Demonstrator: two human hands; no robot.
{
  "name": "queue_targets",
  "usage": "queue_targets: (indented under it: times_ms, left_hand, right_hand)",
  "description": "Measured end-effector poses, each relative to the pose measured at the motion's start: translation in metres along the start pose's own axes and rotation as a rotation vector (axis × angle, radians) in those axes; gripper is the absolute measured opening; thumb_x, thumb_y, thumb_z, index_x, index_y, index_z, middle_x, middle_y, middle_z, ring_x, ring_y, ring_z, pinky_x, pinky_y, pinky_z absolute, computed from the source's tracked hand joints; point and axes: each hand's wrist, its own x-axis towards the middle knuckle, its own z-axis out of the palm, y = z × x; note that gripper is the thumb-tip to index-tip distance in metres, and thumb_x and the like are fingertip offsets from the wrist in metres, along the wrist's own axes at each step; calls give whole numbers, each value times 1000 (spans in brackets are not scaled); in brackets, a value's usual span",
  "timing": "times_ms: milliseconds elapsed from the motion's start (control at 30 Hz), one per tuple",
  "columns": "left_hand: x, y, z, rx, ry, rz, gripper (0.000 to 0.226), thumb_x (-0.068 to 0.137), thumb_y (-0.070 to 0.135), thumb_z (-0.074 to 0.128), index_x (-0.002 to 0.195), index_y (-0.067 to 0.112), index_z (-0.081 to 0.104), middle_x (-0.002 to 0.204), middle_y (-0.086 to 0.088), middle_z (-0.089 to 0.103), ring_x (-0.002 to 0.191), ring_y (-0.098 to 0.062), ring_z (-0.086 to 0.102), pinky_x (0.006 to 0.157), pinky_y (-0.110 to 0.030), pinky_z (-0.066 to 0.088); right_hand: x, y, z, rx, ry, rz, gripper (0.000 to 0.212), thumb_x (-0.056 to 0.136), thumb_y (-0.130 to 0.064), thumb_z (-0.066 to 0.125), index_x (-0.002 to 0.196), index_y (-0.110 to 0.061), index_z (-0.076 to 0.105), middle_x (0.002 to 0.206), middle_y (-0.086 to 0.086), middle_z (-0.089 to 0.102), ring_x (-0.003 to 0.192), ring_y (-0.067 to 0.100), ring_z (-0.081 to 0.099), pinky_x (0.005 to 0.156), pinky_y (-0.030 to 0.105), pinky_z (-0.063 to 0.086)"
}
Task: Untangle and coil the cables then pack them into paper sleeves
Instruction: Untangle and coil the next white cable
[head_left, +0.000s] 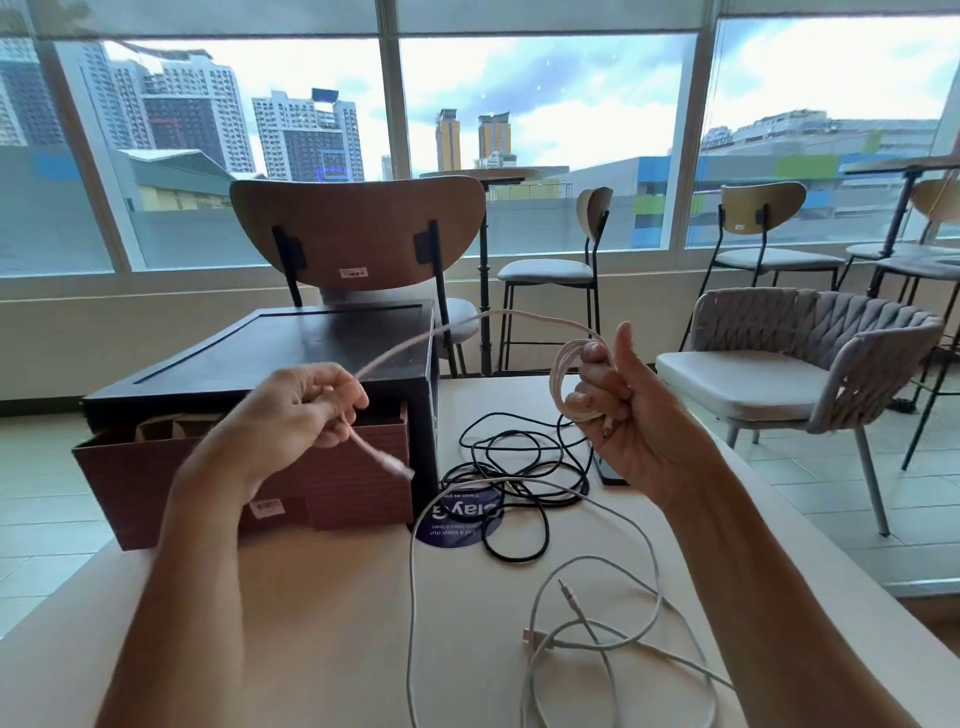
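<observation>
Head view: the pink cable (498, 312), judged light and limp, is held coiled in the curled right hand (618, 410) and pinched near its plug by the left hand (296, 410).

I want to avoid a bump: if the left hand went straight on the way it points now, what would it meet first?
Probably the black wooden box, near its front right corner, just beyond the left hand that pinches the pink cable. Depth is unclear; it may pass above.
</observation>
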Motion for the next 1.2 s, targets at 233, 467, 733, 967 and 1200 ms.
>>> queue_targets:
  times_ms: [233,467,733,967,1200]
  left_hand:
    - [8,26,42,-621,269,18,16,97,17,58,96,8,71,78,-5,69,67,-8,68,63,-14,54]
    - [9,38,82,-838,215,-58,16,98,16,59,91,8,72,70,-2,65,63,-6,63,67,-14,57]
    - [11,32,90,-839,179,-89,16,96,15,61,92,5,73,69,-4,66,59,-7,64,65,-15,57]
    - [8,37,93,-962,-12,-249,17,92,16,65,95,2,74,68,-4,64,54,-6,62,52,-11,53]
    - [9,40,88,-1332,-299,-479,33,78,15,62,106,-3,63,61,0,51,40,-3,52,38,-10,45]
  right_hand:
    - [-2,10,17,8,-16,15,30,102,-30,41,85,-9,54,55,-8,29,49,7,15,55,18,46]
    - [-4,14,20,157,-154,143,34,104,-32,40,87,-7,57,60,-8,20,48,7,18,54,18,46]
    - [-8,18,18,174,-328,211,28,104,-29,45,97,-3,55,62,-5,25,49,8,24,66,23,52]
    - [-8,21,18,169,-302,229,29,104,-30,47,97,-4,55,60,-6,27,48,8,24,65,20,49]
    - [-9,27,18,239,-292,258,31,105,-30,44,99,-1,55,61,-6,28,49,6,24,63,20,50]
